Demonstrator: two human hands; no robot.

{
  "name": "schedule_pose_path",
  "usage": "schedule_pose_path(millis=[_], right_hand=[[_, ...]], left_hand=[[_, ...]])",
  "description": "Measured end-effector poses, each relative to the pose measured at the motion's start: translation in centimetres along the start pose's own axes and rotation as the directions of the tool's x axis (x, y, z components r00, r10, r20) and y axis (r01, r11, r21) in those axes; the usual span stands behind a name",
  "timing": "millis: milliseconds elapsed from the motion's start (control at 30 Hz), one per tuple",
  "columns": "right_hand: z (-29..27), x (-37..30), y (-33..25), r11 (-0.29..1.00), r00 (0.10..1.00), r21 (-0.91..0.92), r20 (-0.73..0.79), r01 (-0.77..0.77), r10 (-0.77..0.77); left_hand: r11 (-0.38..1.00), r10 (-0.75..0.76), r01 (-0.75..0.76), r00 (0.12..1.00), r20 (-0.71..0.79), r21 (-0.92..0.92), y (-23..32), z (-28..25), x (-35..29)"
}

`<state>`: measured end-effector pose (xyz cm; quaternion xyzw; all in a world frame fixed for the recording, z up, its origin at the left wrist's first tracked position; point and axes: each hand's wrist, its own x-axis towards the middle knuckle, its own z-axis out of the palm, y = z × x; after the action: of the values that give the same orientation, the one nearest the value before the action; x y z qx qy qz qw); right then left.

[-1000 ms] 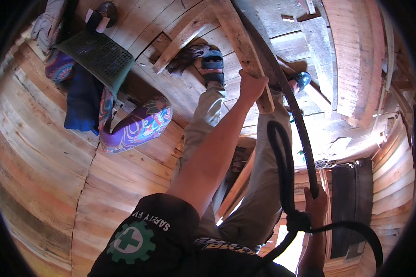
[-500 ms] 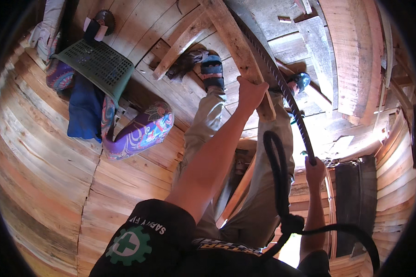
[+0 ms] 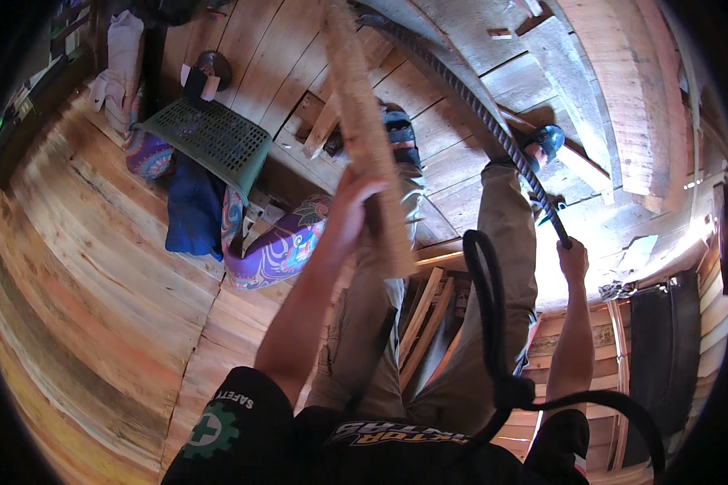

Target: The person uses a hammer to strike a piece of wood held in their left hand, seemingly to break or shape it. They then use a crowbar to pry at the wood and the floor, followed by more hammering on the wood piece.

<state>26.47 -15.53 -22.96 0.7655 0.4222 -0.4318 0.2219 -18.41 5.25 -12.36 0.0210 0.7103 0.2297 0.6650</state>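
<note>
Got a rough, brown wooden plank [image 3: 370,113], kinda blurry, tilted and held up. Right of the plank, a long dark rod [image 3: 500,132], spiral-ridged, looking closest to it up top, well apart down low.

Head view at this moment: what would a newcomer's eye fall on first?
First, the long wooden board in the left hand, running down the upper middle, and the dark ribbed rod slanting to the right hand. Next, the knotted black cord, looping just right of lower centre. Then the green perforated basket at upper left, with purple patterned fabric below it in the picture.
</note>
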Motion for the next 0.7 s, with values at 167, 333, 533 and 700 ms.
schedule_pose_path(millis=[167,333,533,700], right_hand=[[-3.1,-3.6,-2.4,1.000,1.000,-0.025,0.027,0.002,-0.001],[-5.1,-8.3,-5.3,0.997,0.994,0.080,0.109,0.018,-0.027],[-5.8,-15.5,-11.4,0.977,0.982,0.167,0.155,-0.133,0.107],[-6.6,-19.2,-16.7,0.970,0.974,0.146,0.149,-0.192,0.170]], left_hand=[[0.991,-0.124,0.124,0.992,0.008,0.044,5.1,-5.9,-2.4],[0.943,-0.158,0.217,0.959,0.234,-0.253,6.3,-10.0,-5.2],[0.841,-0.183,0.353,0.899,0.398,-0.410,6.7,-12.7,-8.0],[0.863,-0.195,0.386,0.849,0.490,-0.326,5.2,-14.4,-7.0]])
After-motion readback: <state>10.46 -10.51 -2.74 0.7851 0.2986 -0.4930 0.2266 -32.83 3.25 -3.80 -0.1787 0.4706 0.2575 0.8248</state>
